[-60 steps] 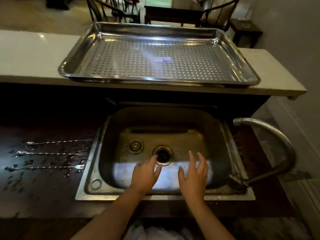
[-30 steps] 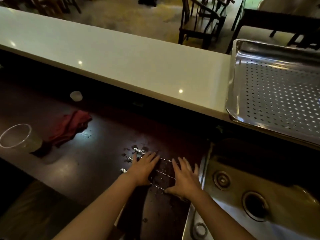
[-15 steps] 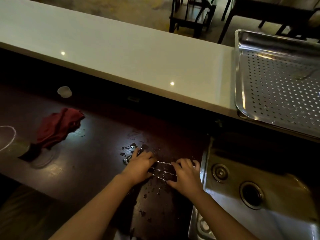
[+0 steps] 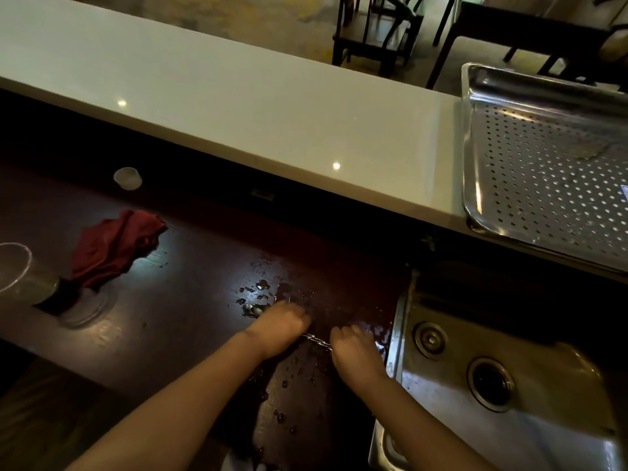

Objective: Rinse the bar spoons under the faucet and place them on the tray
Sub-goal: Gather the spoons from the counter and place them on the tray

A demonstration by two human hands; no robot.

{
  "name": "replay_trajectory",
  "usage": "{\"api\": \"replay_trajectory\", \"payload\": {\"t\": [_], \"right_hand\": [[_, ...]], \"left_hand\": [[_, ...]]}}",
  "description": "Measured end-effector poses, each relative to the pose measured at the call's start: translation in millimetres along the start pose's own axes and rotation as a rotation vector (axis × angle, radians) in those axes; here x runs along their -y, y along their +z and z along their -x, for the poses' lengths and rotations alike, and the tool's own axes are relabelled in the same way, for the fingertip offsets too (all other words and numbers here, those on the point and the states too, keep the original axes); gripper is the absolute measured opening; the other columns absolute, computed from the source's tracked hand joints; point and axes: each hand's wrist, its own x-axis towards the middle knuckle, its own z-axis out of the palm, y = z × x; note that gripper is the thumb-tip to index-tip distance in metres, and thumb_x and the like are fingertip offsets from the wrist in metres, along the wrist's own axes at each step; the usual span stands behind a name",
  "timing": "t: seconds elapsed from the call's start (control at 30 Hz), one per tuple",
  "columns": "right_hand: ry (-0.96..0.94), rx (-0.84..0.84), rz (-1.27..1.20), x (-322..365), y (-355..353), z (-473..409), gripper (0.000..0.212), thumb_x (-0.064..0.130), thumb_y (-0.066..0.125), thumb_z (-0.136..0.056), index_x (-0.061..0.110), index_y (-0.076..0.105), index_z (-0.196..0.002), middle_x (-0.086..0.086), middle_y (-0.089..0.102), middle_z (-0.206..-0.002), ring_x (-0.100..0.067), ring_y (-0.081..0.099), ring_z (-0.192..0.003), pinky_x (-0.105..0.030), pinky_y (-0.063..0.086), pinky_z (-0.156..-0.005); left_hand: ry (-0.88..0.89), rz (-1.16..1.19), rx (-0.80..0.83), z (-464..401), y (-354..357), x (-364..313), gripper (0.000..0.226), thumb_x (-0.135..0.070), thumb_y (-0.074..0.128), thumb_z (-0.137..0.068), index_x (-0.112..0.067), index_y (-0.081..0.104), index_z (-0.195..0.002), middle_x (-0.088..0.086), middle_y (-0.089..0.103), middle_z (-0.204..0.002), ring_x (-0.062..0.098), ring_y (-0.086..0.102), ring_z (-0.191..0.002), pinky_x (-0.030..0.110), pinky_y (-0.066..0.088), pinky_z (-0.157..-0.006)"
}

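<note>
Both hands are closed around the thin twisted bar spoons (image 4: 317, 340) on the wet dark counter, just left of the steel sink (image 4: 503, 423). My left hand (image 4: 277, 326) grips their left ends and my right hand (image 4: 353, 350) their right ends. Only a short stretch of twisted handle shows between the fists; the spoon bowls and fork tips are hidden. The perforated steel tray (image 4: 470, 171) sits on the pale raised counter at the upper right. The faucet is out of view.
Water drops (image 4: 255, 297) dot the dark counter around my hands. A crumpled red cloth (image 4: 112, 248) and a clear plastic cup (image 4: 20, 273) lie at the left, a small white cup (image 4: 128, 178) behind them. Chairs (image 4: 373, 32) stand beyond the pale counter (image 4: 238, 96).
My view swung from the sink to the counter on its left. Both hands went from flat over the spoons to curled fists, gathering the spoons together.
</note>
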Motion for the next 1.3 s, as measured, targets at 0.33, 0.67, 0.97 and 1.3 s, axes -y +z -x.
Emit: {"api": "replay_trajectory", "payload": {"t": [0.33, 0.67, 0.97, 1.3], "right_hand": [[0.051, 0.187, -0.204, -8.4, -4.1, -1.0, 0.020, 0.007, 0.046, -0.087, 0.007, 0.059, -0.102, -0.015, 0.064, -0.107, -0.032, 0.058, -0.100, -0.036, 0.047, -0.076], [0.224, 0.366, -0.933, -23.2, -14.4, 12.2, 0.016, 0.009, 0.071, -0.076, 0.004, 0.074, -0.091, -0.002, 0.069, -0.072, 0.003, 0.055, -0.056, -0.007, 0.040, -0.053], [0.290, 0.282, -1.316, -26.4, -33.0, 45.1, 0.010, 0.009, 0.067, -0.081, 0.009, 0.068, -0.092, 0.002, 0.070, -0.081, -0.008, 0.063, -0.075, -0.014, 0.046, -0.061], [0.217, 0.049, -1.327, -32.2, -82.4, 61.4, 0.015, 0.010, 0.067, -0.081, 0.011, 0.067, -0.096, 0.003, 0.068, -0.077, 0.001, 0.061, -0.065, -0.011, 0.045, -0.055]], "left_hand": [[0.060, 0.030, 0.156, -7.0, -22.9, -1.7, 0.025, -0.010, 0.042, -0.093, -0.003, 0.064, -0.103, 0.012, 0.062, -0.112, 0.025, 0.058, -0.102, 0.037, 0.050, -0.085], [0.034, 0.054, 0.049, -4.4, -38.7, -1.5, 0.024, -0.026, 0.052, -0.090, -0.018, 0.064, -0.109, -0.001, 0.067, -0.113, 0.016, 0.055, -0.113, 0.031, 0.025, -0.109], [-1.016, 1.731, -0.721, 25.3, -22.7, -50.3, 0.019, -0.028, 0.059, -0.088, -0.012, 0.064, -0.097, 0.000, 0.068, -0.090, 0.018, 0.066, -0.092, 0.025, 0.053, -0.076], [-0.483, 1.854, -0.423, 9.4, -118.5, -73.2, 0.010, -0.016, 0.059, -0.088, -0.010, 0.067, -0.090, -0.002, 0.077, -0.074, 0.009, 0.073, -0.074, 0.016, 0.056, -0.062]]}}
